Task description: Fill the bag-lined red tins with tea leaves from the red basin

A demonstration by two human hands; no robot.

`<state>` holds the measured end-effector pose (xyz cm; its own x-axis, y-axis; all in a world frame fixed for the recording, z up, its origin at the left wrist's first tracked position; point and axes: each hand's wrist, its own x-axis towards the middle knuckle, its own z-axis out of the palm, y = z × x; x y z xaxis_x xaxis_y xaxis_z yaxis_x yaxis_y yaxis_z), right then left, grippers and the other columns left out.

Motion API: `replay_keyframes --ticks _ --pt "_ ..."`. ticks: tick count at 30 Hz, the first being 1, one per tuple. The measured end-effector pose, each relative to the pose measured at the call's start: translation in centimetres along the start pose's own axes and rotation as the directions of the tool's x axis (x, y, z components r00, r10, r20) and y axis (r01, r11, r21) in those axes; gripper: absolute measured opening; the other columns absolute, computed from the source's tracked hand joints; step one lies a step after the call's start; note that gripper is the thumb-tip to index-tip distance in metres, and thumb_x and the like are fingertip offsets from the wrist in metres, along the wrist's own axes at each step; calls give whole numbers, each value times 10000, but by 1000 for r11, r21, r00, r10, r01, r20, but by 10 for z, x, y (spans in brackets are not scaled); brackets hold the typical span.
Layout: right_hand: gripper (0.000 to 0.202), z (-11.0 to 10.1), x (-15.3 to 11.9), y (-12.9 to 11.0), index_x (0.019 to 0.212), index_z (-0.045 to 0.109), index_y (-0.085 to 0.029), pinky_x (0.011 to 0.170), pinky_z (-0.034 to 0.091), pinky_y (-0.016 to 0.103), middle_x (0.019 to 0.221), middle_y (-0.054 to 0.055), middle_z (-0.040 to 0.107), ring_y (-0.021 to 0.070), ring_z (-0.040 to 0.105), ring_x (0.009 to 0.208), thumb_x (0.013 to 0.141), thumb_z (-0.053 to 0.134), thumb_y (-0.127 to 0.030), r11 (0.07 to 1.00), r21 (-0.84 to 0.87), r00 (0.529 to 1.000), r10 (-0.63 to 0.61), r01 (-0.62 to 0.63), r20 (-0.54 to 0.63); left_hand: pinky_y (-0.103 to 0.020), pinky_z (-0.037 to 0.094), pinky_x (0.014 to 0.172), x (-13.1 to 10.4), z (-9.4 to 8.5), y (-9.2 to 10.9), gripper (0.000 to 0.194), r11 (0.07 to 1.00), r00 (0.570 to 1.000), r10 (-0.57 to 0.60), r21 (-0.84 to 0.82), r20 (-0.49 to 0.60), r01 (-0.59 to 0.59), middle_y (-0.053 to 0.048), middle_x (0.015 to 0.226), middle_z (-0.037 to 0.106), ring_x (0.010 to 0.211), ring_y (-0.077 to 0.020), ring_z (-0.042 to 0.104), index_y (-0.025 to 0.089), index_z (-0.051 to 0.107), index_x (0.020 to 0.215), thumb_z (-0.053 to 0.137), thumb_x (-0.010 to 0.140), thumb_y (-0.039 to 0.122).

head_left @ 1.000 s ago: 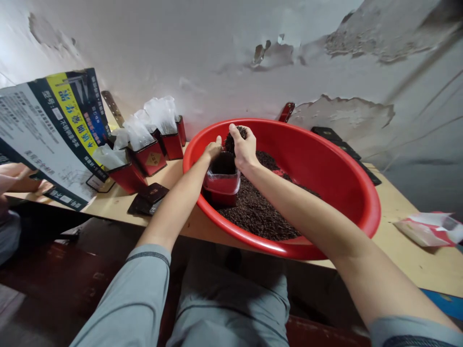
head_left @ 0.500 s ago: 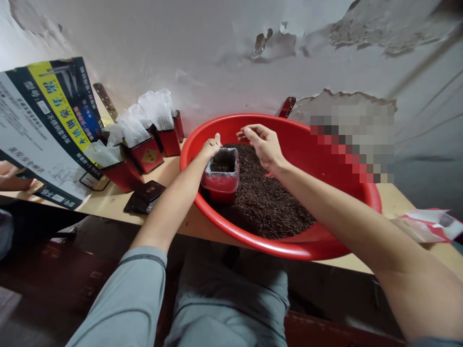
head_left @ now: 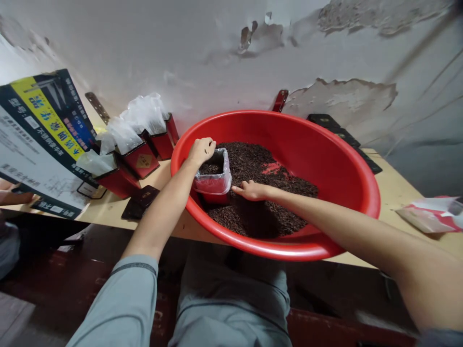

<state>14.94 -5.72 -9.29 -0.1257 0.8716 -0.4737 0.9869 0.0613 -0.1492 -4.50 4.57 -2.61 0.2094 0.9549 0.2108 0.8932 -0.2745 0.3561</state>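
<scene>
A large red basin [head_left: 336, 178] holds loose dark brown leaf-like bits [head_left: 275, 212]. At its left side stands a small red tin [head_left: 213, 185] lined with clear plastic, partly filled with the same dark bits. My left hand [head_left: 202, 150] is closed on the tin's upper left rim, with a few bits stuck to its back. Just right of the tin, low over the loose bits, is my right hand [head_left: 251, 190], its index finger stretched toward the tin and the other fingers bent. Its palm side is hidden.
Several red tins [head_left: 142, 159] with plastic bags sticking out stand left of the basin. Dark lids [head_left: 144, 197] lie before them. A large printed carton [head_left: 39, 144] leans at far left, a person's hand [head_left: 18, 197] by it. More black lids [head_left: 340, 130] and a red-white packet [head_left: 430, 214] are at right.
My right hand has dropped from above the basin's middle to beside the tin. My left hand's fingers have folded over the rim. The view has shifted slightly.
</scene>
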Motion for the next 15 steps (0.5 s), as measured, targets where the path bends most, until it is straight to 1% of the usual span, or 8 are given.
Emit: replay_keyframes --ticks 2,4,6,9,11,12,13,15 --pt "700 5 -6 -5 1455 520 -54 1095 478 472 1481 317 538 393 609 1338 1050 312 -585 999 -19 999 -36 35 -28 -337 466 1011 -6 -6 6 389 999 1000 14 45 -16 -13 -136 1223 776 1179 -277 686 215 765 1152 410 1060 343" --pt "613 10 -9 -5 1443 513 -87 1081 482 490 1438 298 583 397 620 1316 1050 350 -529 997 -43 994 -70 67 -81 -380 450 1040 -11 -10 13 378 994 999 45 101 -21 -43 -136 1214 774 1177 -286 683 220 733 1222 405 1065 327" --pt "556 12 -7 -4 1390 561 -126 1050 501 507 1369 268 646 396 648 1273 1045 375 -521 995 -60 991 -83 77 -109 -441 413 1082 -15 -13 19 381 978 994 106 183 -32 -99 -155 1235 756 1185 -300 673 196 689 1297 400 1054 244" --pt "474 6 0 -2 1218 677 -145 995 538 496 1264 237 714 391 691 1201 1024 452 -515 994 -73 991 -88 80 -105 -485 364 1122 -19 -14 26 438 934 969 238 290 -64 -210 -184 1308 706 1235 -311 633 156 640 1358 404 994 100" --pt "446 -5 3 0 1114 711 -141 959 551 473 1236 234 725 388 703 1174 1030 451 -494 994 -83 989 -84 74 -121 -482 362 1126 -19 -13 26 449 926 957 278 290 -84 -243 -180 1321 694 1260 -310 614 155 646 1343 413 970 68" --pt "432 -13 3 1 1060 714 -144 945 551 452 1204 223 736 375 710 1151 1038 441 -477 995 -67 984 -89 80 -155 -475 371 1122 -18 -12 25 437 939 960 261 256 -97 -229 -169 1314 700 1258 -306 617 163 660 1321 415 970 70" --pt "418 -22 2 1 996 707 -152 926 549 426 1146 201 750 350 722 1108 1046 432 -463 995 -23 973 -101 98 -208 -465 390 1110 -18 -12 23 424 961 970 216 199 -111 -191 -156 1303 710 1247 -301 627 174 674 1297 411 978 79" --pt "416 -45 -4 1 846 648 -180 822 548 367 947 137 753 271 729 908 1054 428 -466 968 169 929 -115 184 -353 -442 442 1060 -15 -12 19 399 997 989 70 35 -131 -66 -145 1266 732 1210 -296 657 187 692 1261 389 1009 119"
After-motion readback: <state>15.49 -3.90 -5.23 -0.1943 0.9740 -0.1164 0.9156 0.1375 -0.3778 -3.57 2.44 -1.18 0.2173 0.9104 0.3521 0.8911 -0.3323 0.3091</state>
